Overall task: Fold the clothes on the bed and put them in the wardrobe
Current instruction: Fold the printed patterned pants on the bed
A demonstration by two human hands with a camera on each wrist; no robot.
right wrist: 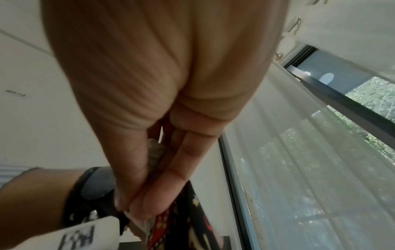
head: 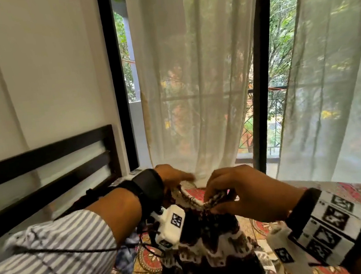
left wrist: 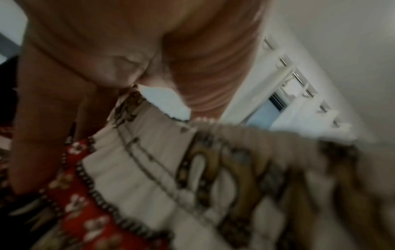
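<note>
Both hands lift a patterned garment (head: 211,247) above the bed (head: 320,206), right hand (head: 239,194) pinching its edge, left hand (head: 173,175) at nine o'clock seemingly gripping it too, so folding has barely begun and next needs the top edge spread.

The left wrist view blurs the garment (left wrist: 213,169); left hand (head: 173,175) fingers are hidden.

Sheer white curtains (head: 201,77) over a dark-framed window (head: 259,81), greenery (head: 286,21) outside, white wall (head: 41,63) alongside
</note>
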